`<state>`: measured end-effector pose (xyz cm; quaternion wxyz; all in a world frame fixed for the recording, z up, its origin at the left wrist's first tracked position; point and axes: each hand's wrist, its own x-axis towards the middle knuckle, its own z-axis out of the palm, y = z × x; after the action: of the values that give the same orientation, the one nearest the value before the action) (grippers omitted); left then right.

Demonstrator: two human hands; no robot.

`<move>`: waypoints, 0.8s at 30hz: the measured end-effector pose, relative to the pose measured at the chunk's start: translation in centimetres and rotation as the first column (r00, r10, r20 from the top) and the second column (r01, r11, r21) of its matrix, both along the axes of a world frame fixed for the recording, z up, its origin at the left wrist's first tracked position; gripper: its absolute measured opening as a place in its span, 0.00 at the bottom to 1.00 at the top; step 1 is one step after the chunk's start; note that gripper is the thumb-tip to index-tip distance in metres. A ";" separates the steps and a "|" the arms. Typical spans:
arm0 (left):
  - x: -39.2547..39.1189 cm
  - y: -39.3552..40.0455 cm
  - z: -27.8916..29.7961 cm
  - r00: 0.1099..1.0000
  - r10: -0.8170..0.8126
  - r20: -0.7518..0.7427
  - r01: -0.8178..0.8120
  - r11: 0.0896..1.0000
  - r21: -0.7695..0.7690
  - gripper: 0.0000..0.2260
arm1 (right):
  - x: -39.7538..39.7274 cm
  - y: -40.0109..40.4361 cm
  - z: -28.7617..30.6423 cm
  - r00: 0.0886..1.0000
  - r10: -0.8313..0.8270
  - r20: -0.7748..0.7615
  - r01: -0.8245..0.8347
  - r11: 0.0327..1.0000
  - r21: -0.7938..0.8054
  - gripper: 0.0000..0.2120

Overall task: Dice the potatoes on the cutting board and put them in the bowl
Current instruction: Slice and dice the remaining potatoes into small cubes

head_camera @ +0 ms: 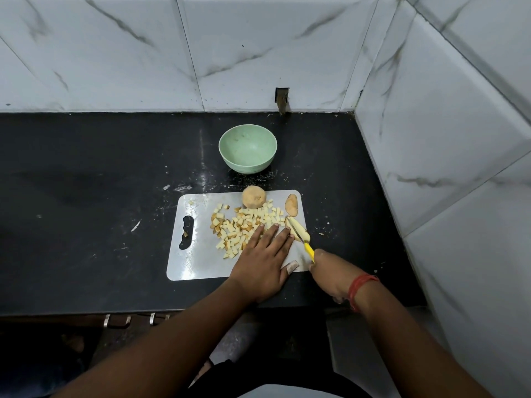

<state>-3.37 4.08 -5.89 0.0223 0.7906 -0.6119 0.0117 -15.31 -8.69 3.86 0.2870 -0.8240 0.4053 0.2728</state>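
Observation:
A white cutting board (195,254) lies on the black counter. A heap of potato dice (238,228) covers its middle. A whole potato (253,197) sits at the board's far edge, and a potato slice (292,208) lies at the far right corner. My left hand (263,259) lies flat on the board with straight fingers touching the dice. My right hand (330,274) grips a yellow-handled knife (303,241), whose blade rests against potato strips (300,231) at the board's right edge. An empty green bowl (247,147) stands behind the board.
The black counter (86,182) stretches left of the board, with scattered crumbs near the bowl. Marble-tiled walls close the back and the right side (431,139). A small wall outlet (282,100) sits behind the bowl. The counter's front edge runs just below my hands.

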 end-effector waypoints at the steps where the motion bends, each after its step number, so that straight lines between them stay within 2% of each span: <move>1: 0.0 0.0 0.0 1.000 0.001 0.003 -0.001 1.000 -0.001 0.31 | -0.3 0.1 -0.4 1.000 0.011 -0.002 -0.011 1.000 -0.014 0.05; 6: -0.1 0.0 0.1 1.000 0.004 0.009 -0.004 1.000 -0.015 0.31 | -1.9 0.2 -1.3 0.995 0.022 0.094 -0.022 1.000 0.008 0.02; 11: 0.0 0.1 0.2 1.000 0.009 0.010 -0.009 1.000 -0.008 0.31 | -2.7 0.3 -1.0 0.991 0.130 0.044 -0.129 0.991 -0.018 0.16; 15: 0.0 0.0 0.2 1.000 0.006 0.009 -0.006 1.000 0.004 0.31 | -3.2 0.5 -0.4 0.978 0.204 -0.034 -0.206 0.976 -0.067 0.06; 24: 0.0 0.0 0.4 1.000 0.002 0.012 -0.002 1.000 0.020 0.32 | -4.9 -1.0 0.3 0.971 0.237 -0.020 -0.237 0.972 -0.002 0.02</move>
<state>-3.37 4.04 -5.54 0.0110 0.7912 -0.6114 0.0103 -20.20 -9.70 4.15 0.2466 -0.8642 0.3076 0.3125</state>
